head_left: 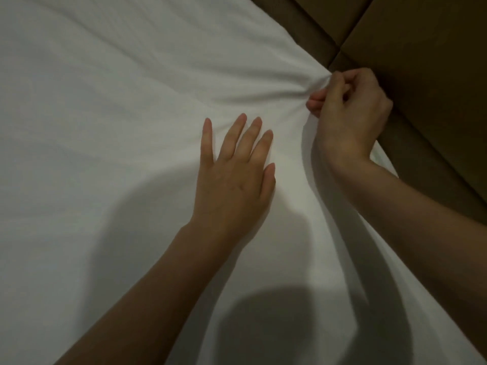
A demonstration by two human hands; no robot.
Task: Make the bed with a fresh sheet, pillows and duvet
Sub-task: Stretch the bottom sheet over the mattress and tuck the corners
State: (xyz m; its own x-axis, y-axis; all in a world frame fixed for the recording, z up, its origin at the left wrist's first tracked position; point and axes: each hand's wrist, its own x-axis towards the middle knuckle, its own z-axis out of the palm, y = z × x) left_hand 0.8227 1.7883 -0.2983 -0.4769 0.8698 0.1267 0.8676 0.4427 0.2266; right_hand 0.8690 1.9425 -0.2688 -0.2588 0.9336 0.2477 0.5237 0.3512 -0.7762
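Observation:
A white sheet (118,106) covers the mattress and fills most of the view. My left hand (234,177) lies flat on it near the middle, fingers straight and spread, pressing the fabric down. My right hand (350,117) grips a bunch of the sheet at the bed's edge beside the headboard, fingers curled round the cloth. Creases fan out across the sheet from that grip. A raised fold runs from the right hand down along my right forearm toward the lower right.
A brown padded headboard (421,61) with stitched panel seams runs along the upper right, right against the mattress edge. Shadows of my head and arms fall on the lower part of the sheet.

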